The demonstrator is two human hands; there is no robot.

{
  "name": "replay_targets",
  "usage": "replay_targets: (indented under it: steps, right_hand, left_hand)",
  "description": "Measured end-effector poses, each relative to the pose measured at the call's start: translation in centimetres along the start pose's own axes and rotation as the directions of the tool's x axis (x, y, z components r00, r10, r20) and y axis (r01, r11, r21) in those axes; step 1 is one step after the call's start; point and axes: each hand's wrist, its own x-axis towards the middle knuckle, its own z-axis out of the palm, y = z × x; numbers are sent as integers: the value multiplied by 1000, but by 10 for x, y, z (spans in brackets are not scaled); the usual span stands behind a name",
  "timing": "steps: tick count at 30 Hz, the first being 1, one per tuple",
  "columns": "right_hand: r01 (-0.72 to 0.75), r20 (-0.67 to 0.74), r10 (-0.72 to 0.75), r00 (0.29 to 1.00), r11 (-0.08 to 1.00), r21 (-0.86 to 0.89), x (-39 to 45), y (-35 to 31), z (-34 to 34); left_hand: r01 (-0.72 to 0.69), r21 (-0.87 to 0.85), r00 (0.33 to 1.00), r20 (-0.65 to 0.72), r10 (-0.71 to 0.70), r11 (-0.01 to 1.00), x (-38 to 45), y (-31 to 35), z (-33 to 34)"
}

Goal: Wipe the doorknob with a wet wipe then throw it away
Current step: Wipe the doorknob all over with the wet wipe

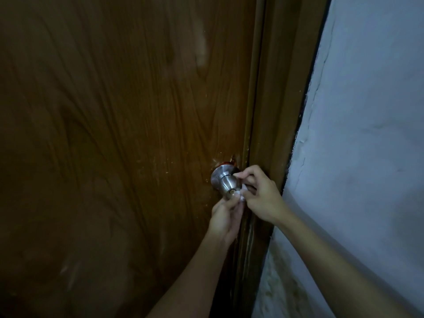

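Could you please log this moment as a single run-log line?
stage: wiping | round silver metal doorknob on brown wooden door | white wet wipe on knob | left hand, right hand: both pinching wipe

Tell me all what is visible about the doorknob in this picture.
The doorknob is a round knob of brushed, silver-looking metal, with a circular base plate flat against the brown wooden door, near the edge by the frame. A narrower neck joins plate and knob. The knob's face shows a small keyhole. A white wet wipe is pressed to its lower right side, held by the right hand and the left hand from below.
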Motion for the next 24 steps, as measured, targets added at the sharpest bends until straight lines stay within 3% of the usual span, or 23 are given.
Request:
replay_targets:
  steps: [3, 6, 10, 12, 17, 24]
  right_hand:
    - [-73, -25, 75, 997, 994, 86, -6, -1, -1]
    - [-195, -118, 205, 972, 977, 87, -20, 0, 6]
    - [-271, -140, 289, 947, 953, 138, -40, 0, 15]
    - [-276, -145, 298, 944, 949, 154, -44, -1, 15]
    - [-211, -428, 156, 890, 974, -83, -29, -8, 13]
    - [28, -296, -181, 938, 890, -455, -24, -13, 42]
  left_hand:
    - [41, -19, 999, 34, -40, 999, -1, -1, -1]
    - [80, 72, 996, 24, -82, 994, -9, 2, -9]
    - [142, 217, 986, -119, -118, 966, -10, 5, -22]
    - [167, 286, 983, -127, -135, 944, -14, 10, -24]
    - [176, 496, 982, -143, -120, 850, -21, 20, -27]
    - [173, 568, 983, -154, -103, 805, -32, 36, -35]
